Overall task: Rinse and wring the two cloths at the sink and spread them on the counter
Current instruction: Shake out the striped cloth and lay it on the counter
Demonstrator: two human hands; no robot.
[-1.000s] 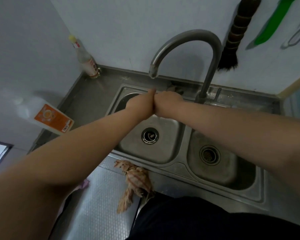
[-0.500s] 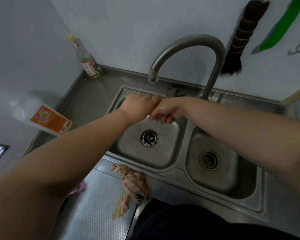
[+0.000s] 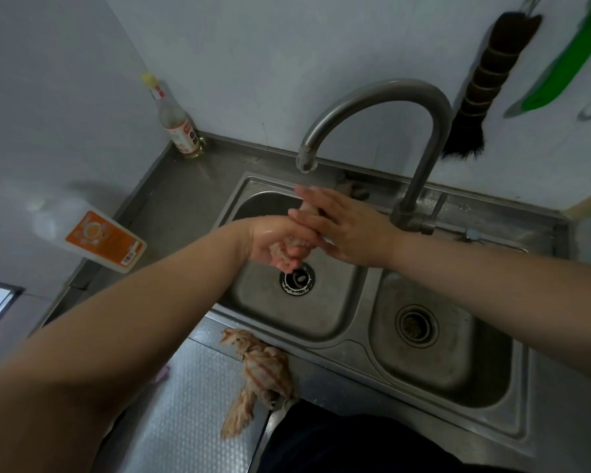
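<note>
Half a second on, both fists had come apart: the right hand (image 3: 347, 233) had opened, its fingers (image 3: 309, 199) lying flat and spread along the upper end of a small, wet, pinkish-beige cloth (image 3: 292, 245), while the left hand (image 3: 280, 242) had turned palm-up and stayed curled around the bunched lower end. That cloth, twisted into a short rope, ran from the left palm up under the right fingers, directly beneath the spout of the curved grey steel tap (image 3: 376, 97) and above the drain of the left basin of the stainless double sink (image 3: 355, 339). Whether water was running could not be told. Well below the grip, at the near edge of the sink, a second, striped orange-and-cream cloth (image 3: 263, 367) lay crumpled on the ribbed steel counter (image 3: 185, 421), not spread. Wringing of the first cloth appeared to be the step in hand, roughly midway through the task; the next move would likely call for the right hand to close again and twist once more, or for carrying the cloth to the counter to flatten it.
</note>
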